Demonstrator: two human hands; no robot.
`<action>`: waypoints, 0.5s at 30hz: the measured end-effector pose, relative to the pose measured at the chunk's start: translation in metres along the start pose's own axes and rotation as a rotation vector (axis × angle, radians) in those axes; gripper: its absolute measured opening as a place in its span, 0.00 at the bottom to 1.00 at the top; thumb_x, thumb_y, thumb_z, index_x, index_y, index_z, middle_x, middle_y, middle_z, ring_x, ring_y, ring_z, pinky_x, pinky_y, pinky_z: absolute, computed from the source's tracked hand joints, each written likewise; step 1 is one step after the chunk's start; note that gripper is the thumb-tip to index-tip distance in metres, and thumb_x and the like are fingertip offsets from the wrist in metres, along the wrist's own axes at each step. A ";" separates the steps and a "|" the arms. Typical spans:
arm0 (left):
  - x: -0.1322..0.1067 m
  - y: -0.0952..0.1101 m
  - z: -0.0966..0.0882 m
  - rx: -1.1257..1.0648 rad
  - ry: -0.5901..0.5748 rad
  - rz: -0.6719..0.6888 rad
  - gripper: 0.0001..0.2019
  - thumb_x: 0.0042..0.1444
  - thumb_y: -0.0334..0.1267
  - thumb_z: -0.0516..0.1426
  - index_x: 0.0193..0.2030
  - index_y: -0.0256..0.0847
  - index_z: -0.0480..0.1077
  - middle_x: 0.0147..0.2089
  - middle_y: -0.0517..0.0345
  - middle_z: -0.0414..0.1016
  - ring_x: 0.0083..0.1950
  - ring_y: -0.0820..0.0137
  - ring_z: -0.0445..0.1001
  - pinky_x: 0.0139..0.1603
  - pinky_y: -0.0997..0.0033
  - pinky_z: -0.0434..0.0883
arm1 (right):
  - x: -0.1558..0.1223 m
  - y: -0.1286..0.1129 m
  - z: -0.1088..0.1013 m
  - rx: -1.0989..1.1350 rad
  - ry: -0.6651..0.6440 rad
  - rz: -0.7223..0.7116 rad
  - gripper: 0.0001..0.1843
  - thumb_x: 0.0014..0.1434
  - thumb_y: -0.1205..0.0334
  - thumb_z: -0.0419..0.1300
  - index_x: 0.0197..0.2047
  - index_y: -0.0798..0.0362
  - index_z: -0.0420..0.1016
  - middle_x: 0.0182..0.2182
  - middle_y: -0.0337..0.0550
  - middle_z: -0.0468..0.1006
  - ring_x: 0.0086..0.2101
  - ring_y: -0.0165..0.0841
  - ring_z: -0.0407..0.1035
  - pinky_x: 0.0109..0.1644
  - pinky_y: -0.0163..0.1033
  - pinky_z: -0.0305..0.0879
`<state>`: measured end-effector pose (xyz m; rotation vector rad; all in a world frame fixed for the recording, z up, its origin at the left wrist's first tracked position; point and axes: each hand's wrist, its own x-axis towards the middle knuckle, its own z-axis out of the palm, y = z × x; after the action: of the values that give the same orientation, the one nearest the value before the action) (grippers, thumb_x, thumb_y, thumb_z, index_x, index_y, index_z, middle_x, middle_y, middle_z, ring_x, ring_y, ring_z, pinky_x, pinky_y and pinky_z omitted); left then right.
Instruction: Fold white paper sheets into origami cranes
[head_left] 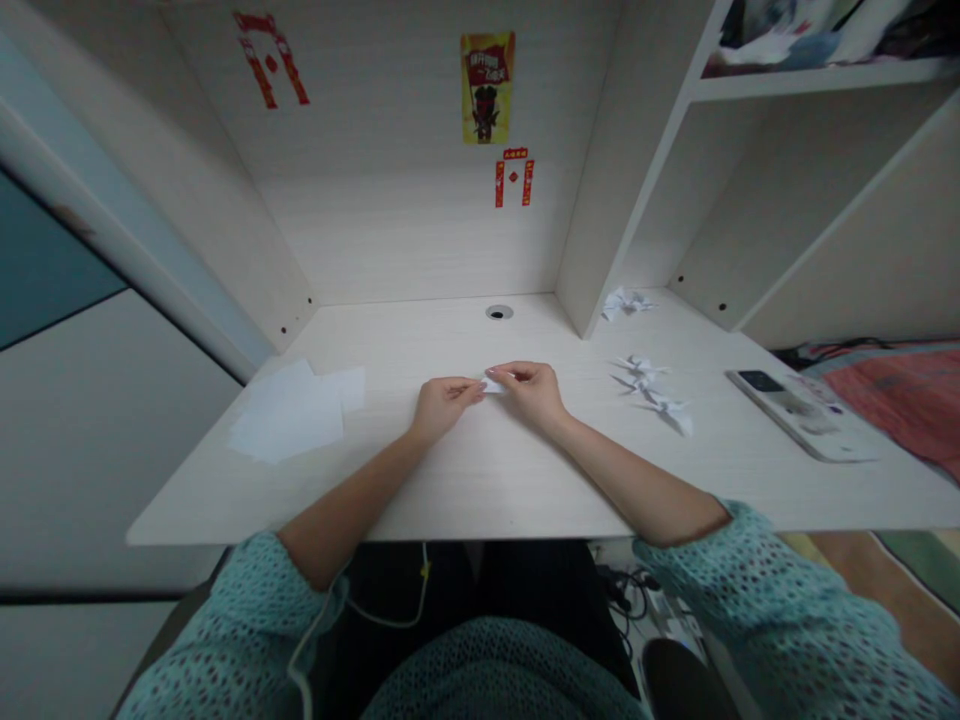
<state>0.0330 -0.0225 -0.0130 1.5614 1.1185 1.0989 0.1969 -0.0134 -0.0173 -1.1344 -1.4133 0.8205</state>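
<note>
Beyond the pinched paper [494,386], a yellow sticker [487,88] bears blurred characters [489,64]

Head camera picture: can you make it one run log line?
left hand: pinching small white paper | right hand: pinching same paper | desk, left: loose white sheets | desk, right: white origami figures

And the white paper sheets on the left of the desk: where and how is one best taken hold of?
Probably pinch the rightmost sheet by its right edge, bringing the left hand in from the right: the sheet lies flat, and that edge sticks out beyond the other sheets.
</note>
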 end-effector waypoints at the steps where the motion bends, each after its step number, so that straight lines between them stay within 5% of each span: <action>1: 0.000 0.000 0.000 -0.012 0.007 -0.010 0.15 0.48 0.46 0.60 0.36 0.35 0.76 0.34 0.51 0.79 0.34 0.67 0.77 0.41 0.68 0.74 | 0.000 0.000 0.000 0.015 -0.011 0.006 0.18 0.47 0.47 0.63 0.31 0.54 0.81 0.29 0.46 0.80 0.27 0.33 0.69 0.31 0.36 0.60; 7: 0.001 -0.004 -0.003 -0.079 0.006 -0.026 0.15 0.48 0.46 0.60 0.35 0.34 0.75 0.30 0.52 0.78 0.31 0.69 0.77 0.40 0.68 0.75 | -0.001 -0.001 -0.001 0.055 -0.116 0.020 0.22 0.44 0.45 0.64 0.34 0.56 0.79 0.27 0.43 0.78 0.24 0.29 0.65 0.27 0.34 0.56; 15: 0.002 0.000 -0.003 -0.067 0.006 -0.044 0.16 0.45 0.47 0.62 0.33 0.34 0.75 0.30 0.52 0.78 0.32 0.67 0.77 0.41 0.65 0.75 | -0.001 0.000 -0.001 -0.038 -0.068 0.057 0.22 0.45 0.43 0.62 0.24 0.57 0.76 0.15 0.35 0.64 0.17 0.24 0.52 0.20 0.33 0.44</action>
<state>0.0305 -0.0198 -0.0116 1.4761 1.1035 1.1011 0.1981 -0.0147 -0.0174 -1.1897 -1.4638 0.8828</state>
